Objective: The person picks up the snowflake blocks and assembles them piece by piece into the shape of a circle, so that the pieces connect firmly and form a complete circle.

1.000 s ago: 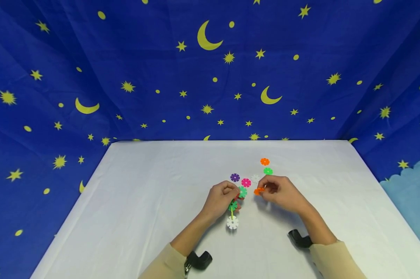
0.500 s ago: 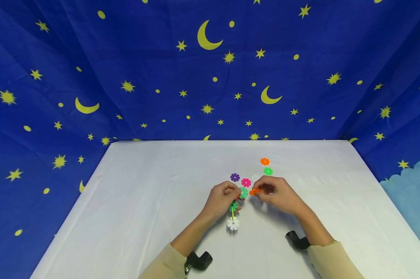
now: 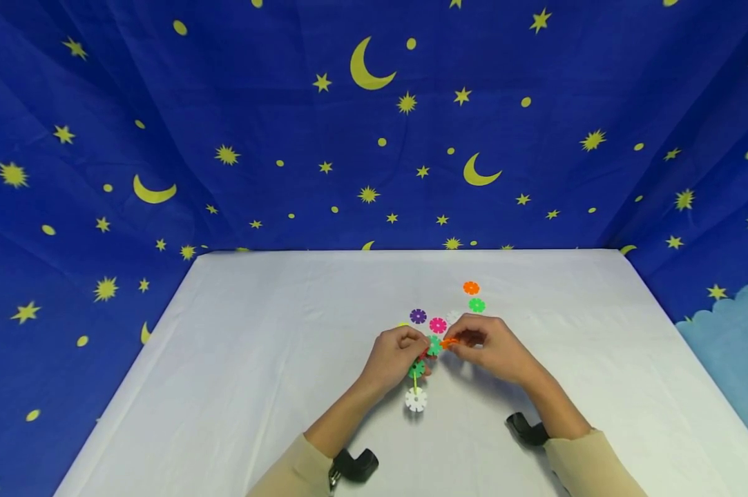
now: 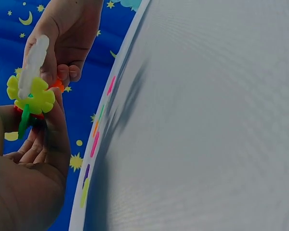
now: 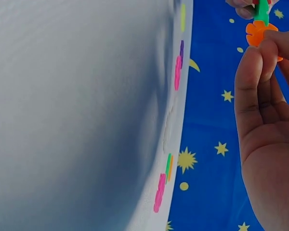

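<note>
My left hand (image 3: 394, 355) pinches a chain of notched plastic snowflake discs. Its white disc (image 3: 416, 400) hangs at the low end, joined to a yellow disc (image 4: 36, 95) seen nearly edge-on from the head. Above that come a green disc (image 3: 417, 369), a red one partly hidden by the fingers, and a second green disc (image 3: 434, 345) at the far end. Between thumb and fingers, my right hand (image 3: 494, 347) holds an orange disc (image 5: 256, 32). Its edge meets the rim of that far green disc; whether their slots interlock I cannot tell.
Loose discs lie flat beyond the hands on the white table (image 3: 255, 359): purple (image 3: 418, 316), pink (image 3: 438, 325), light green (image 3: 476, 305), orange (image 3: 470, 288) and a white one (image 3: 453, 317) partly behind the right hand. A blue star-patterned cloth (image 3: 286, 124) surrounds the table.
My right hand has moved left with the orange disc, from a gap away up to the chain's far green disc. The left hand stays nearly still, the chain shifting slightly.
</note>
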`<state>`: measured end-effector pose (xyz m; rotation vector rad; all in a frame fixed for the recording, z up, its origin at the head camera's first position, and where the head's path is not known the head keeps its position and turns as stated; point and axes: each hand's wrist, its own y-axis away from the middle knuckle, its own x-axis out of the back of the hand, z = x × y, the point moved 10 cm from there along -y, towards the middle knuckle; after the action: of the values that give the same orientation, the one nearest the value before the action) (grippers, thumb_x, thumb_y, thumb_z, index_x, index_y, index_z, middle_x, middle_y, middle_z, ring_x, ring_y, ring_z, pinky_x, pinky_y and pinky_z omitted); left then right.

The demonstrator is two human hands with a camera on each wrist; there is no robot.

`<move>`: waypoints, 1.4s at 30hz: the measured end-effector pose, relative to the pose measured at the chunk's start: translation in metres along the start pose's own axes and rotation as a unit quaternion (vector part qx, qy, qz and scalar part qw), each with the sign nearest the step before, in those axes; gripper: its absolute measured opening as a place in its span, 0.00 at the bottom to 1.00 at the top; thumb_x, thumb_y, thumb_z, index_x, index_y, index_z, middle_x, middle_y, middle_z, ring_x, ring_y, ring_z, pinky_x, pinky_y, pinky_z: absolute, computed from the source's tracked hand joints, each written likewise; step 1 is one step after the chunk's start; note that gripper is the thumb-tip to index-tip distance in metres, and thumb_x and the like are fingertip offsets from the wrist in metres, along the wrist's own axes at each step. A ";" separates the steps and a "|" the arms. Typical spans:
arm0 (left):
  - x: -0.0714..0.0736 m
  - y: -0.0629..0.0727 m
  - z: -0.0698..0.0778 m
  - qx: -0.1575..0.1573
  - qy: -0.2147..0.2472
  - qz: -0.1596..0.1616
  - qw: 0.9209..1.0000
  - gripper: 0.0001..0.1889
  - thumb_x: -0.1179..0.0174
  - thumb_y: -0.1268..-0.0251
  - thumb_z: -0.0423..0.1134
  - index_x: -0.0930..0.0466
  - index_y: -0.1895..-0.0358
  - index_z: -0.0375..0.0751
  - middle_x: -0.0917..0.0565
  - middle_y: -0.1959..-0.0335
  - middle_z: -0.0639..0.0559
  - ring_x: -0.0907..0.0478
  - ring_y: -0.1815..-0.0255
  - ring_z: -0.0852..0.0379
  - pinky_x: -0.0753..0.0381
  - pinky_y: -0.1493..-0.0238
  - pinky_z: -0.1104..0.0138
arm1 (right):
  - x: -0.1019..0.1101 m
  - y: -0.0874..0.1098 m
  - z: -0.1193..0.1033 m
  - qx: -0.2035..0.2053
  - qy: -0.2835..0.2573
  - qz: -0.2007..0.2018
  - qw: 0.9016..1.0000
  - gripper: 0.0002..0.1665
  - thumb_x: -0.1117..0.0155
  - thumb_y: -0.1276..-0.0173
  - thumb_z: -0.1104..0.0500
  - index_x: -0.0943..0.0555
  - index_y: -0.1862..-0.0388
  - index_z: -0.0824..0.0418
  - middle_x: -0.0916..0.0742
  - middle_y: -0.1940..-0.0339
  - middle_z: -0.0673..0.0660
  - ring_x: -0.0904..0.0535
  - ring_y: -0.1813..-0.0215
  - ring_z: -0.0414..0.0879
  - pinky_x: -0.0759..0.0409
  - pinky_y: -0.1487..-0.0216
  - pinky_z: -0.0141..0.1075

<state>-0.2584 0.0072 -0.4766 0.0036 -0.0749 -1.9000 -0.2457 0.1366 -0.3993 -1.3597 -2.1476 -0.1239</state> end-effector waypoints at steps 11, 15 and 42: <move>0.002 0.000 0.000 0.008 0.025 0.003 1.000 0.11 0.41 0.32 0.38 0.17 0.64 0.32 0.14 0.75 0.42 0.16 0.79 0.48 0.17 0.75 0.62 | -0.003 -0.002 -0.014 0.048 0.016 0.020 0.999 0.11 0.33 0.44 0.77 0.16 0.68 0.63 0.17 0.72 0.54 0.19 0.67 0.49 0.17 0.64 0.38; 0.002 0.000 0.002 0.004 0.034 0.000 0.999 0.10 0.40 0.33 0.37 0.17 0.65 0.30 0.15 0.77 0.42 0.16 0.78 0.47 0.16 0.72 0.61 | -0.004 -0.001 -0.017 0.062 0.013 0.025 0.998 0.11 0.32 0.45 0.77 0.16 0.68 0.64 0.17 0.72 0.55 0.19 0.67 0.49 0.17 0.63 0.39; 0.000 0.002 0.003 0.001 0.017 -0.022 1.000 0.10 0.43 0.31 0.39 0.21 0.63 0.33 0.16 0.69 0.34 0.17 0.78 0.45 0.18 0.77 0.63 | 0.003 0.000 0.049 -0.048 0.043 0.020 0.998 0.09 0.28 0.40 0.62 0.17 0.61 0.55 0.17 0.67 0.46 0.21 0.67 0.43 0.20 0.64 0.35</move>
<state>-0.2571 0.0068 -0.4735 0.0379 -0.0540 -1.9439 -0.2674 0.1569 -0.4377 -1.4250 -2.0646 -0.2675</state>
